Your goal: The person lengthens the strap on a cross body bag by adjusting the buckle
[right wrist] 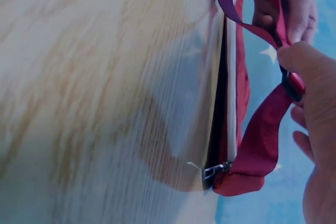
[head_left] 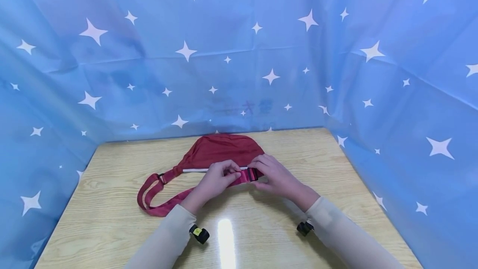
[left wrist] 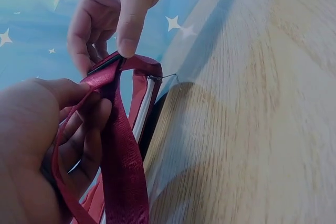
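Note:
A dark red waist bag [head_left: 224, 149] lies near the back of the table, a white-edged zipper along its front. Its webbing strap [left wrist: 123, 166] loops out to the left and back towards my hands. My left hand [head_left: 217, 179] pinches the strap between thumb and fingers, just left of a black buckle [head_left: 252, 174]. At the buckle's other side, my right hand [head_left: 277, 177] grips it with thumb and fingertips. The strap runs through the buckle and is raised in front of the bag. In the right wrist view, a metal zipper pull [right wrist: 214, 170] sits at the bag's end.
The light wooden table [head_left: 108, 186] carries the bag. Blue cloth with white stars [head_left: 231, 24] hangs behind it and on both sides. A second black adjuster [head_left: 161, 179] sits on the strap at the bag's left end.

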Tool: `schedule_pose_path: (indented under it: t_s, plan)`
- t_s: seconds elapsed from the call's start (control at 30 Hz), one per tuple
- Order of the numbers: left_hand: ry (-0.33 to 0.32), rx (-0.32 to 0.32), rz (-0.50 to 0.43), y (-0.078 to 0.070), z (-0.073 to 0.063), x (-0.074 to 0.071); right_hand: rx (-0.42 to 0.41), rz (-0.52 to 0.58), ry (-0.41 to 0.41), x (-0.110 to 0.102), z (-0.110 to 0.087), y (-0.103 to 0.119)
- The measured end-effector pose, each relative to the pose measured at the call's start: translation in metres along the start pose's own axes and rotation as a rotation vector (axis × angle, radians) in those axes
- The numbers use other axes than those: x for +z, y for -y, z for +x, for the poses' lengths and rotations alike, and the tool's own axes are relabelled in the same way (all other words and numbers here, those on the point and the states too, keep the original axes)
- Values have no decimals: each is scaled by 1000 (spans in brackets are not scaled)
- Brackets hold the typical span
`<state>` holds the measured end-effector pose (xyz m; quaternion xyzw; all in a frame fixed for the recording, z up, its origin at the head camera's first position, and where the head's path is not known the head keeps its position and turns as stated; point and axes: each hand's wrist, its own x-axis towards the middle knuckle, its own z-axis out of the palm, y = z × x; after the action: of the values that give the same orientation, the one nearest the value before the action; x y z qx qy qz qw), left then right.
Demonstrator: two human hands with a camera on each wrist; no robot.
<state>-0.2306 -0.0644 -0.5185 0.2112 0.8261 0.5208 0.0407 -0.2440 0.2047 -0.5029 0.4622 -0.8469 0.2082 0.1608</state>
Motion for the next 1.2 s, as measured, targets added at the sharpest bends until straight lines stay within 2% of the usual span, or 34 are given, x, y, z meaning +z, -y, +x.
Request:
schedule_pose_path:
  t_s: [0.4, 0.83, 0.93, 1.2]
  plan:
    - [-54, -70, 28, -5, 5, 6, -22, 1, 3, 0, 3, 3]
    - [-22, -88, -31, -4, 9, 10, 17, 1, 8, 5, 8, 11]
    - [-8, -88, -32, -4, 6, 5, 18, -14, -3, 5, 7, 11]
    - [70, -99, 67, 6, -8, -17, 9, -25, -63, 3, 4, 8]
